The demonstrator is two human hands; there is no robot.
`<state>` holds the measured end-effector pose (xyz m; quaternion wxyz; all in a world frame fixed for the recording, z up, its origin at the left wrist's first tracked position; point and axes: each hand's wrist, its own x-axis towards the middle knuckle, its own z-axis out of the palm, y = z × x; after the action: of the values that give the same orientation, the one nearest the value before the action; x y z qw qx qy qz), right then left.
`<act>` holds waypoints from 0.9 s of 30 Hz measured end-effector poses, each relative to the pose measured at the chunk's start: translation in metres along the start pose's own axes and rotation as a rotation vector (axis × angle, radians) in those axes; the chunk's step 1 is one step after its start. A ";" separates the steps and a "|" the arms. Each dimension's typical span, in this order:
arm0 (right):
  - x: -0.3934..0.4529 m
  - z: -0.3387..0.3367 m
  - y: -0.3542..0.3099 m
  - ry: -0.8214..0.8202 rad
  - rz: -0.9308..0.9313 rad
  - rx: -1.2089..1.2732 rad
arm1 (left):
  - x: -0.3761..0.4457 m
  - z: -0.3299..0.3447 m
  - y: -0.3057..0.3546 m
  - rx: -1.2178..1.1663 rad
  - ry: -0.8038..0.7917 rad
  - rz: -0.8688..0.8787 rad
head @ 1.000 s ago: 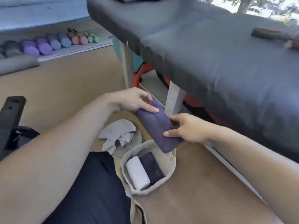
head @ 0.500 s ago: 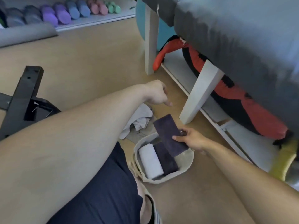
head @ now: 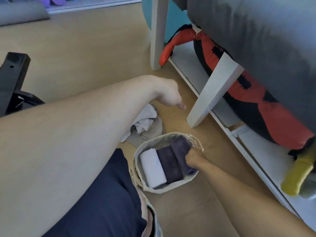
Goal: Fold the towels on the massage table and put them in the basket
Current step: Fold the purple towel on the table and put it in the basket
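Fingers of right hand [head: 192, 159] seemingly grip purple towel [head: 181, 151] in basket [head: 171, 187] | left hand [head: 171, 96] loose, empty

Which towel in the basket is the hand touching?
The right hand is on the purple towel at the right side of the basket. The darker purple towel sits in the middle, and the white towel is on the left, both untouched.
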<state>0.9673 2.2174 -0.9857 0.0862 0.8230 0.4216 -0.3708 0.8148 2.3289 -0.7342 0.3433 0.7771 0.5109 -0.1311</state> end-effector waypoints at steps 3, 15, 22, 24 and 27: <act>0.005 0.009 -0.001 -0.011 0.028 -0.029 | 0.002 0.001 0.000 0.019 -0.002 0.003; 0.025 0.032 0.005 0.158 -0.058 -0.096 | 0.005 0.003 0.000 0.052 -0.027 -0.003; 0.003 0.020 -0.017 0.314 -0.318 -0.332 | 0.006 0.002 0.003 0.040 -0.028 0.008; 0.001 0.024 -0.021 0.261 -0.346 -0.459 | 0.006 0.002 0.005 0.043 -0.026 0.015; 0.011 0.036 -0.009 0.066 -0.210 -0.520 | 0.007 0.003 0.008 0.038 -0.023 0.022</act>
<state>0.9451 2.2134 -1.0171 0.2419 0.7366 0.5882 -0.2302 0.8250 2.3296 -0.7373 0.3356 0.7876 0.4957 -0.1461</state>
